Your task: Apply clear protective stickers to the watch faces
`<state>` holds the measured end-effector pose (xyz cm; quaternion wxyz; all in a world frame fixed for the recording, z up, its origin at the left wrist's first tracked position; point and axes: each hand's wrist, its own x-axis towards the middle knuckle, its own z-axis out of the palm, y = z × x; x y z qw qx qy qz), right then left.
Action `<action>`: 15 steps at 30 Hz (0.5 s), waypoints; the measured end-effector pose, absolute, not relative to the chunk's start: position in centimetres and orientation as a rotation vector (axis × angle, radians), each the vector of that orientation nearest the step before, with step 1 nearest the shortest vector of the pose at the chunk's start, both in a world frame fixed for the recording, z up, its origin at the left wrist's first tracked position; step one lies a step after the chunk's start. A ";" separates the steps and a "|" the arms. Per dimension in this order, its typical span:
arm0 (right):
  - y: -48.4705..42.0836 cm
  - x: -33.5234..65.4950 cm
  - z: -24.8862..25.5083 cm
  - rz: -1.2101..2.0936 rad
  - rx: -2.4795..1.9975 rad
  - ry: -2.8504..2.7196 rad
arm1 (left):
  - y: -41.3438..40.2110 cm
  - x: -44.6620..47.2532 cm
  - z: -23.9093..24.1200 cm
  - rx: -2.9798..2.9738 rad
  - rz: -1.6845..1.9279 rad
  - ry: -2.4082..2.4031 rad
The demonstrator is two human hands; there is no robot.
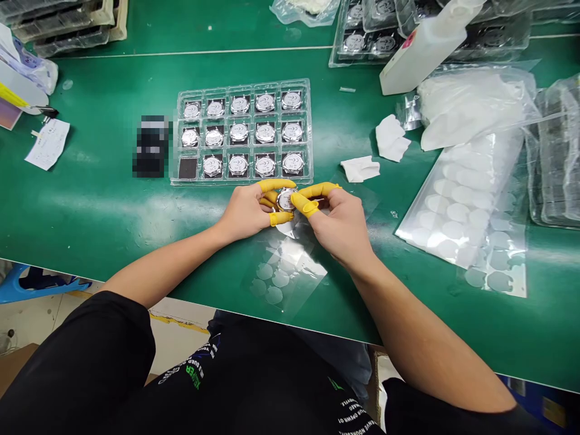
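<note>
Both hands wear yellow finger cots and meet over the green table. My left hand [254, 208] pinches a round silver watch case [285, 198] from the left. My right hand [333, 220] grips the same case from the right, thumb on its face. Just beyond them lies a clear plastic tray [174, 136] of watch cases in rows, with one bottom-left pocket empty. Under the hands lies a clear film sheet [283, 275] with round stickers.
A larger sheet of round stickers [466, 211] lies to the right. White wipes [392, 139], a white bottle [421, 51], plastic bags [475, 99] and more trays [362, 30] sit at the back right. A blurred dark object [151, 145] lies left of the tray.
</note>
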<state>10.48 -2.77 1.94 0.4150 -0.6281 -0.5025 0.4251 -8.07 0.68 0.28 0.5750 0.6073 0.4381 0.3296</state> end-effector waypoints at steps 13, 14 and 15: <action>-2.5 11.0 1.2 0.965 -1.494 -1.283 | 0.6 -8.1 0.1 1.430 0.781 1.039; -2.3 11.3 1.2 0.924 -1.471 -1.246 | 0.6 -8.1 0.1 1.429 0.781 1.041; -2.0 11.5 1.2 0.881 -1.454 -1.204 | 0.6 -8.0 0.1 1.430 0.781 1.042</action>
